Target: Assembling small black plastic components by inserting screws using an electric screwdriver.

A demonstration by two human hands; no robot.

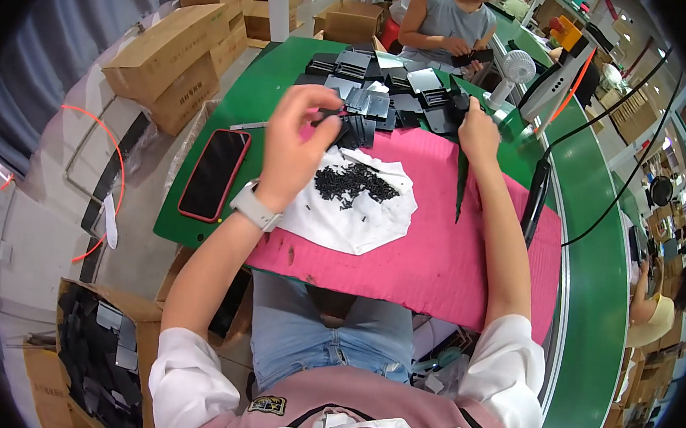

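My left hand (294, 143) is over the near left edge of a pile of flat black and grey metal plates (368, 101). Its fingers curve and stand apart from the thumb, with dark pieces just behind the gap. At the pile's right end, my right hand (478, 134) is closed on a thin dark plate (462, 175), seen nearly edge-on and hanging down toward the pink mat. Between my hands a heap of small black screw-like pieces (353, 184) lies on a white cloth (358, 229).
Pink padding (435, 260) covers part of the green table (175, 222). A red-edged phone (214, 175) lies left. A small white fan (517, 71) and a black corded tool (535, 200) are right. Opposite, a person (449, 30) handles a dark piece. Cardboard boxes (167, 51) stand left.
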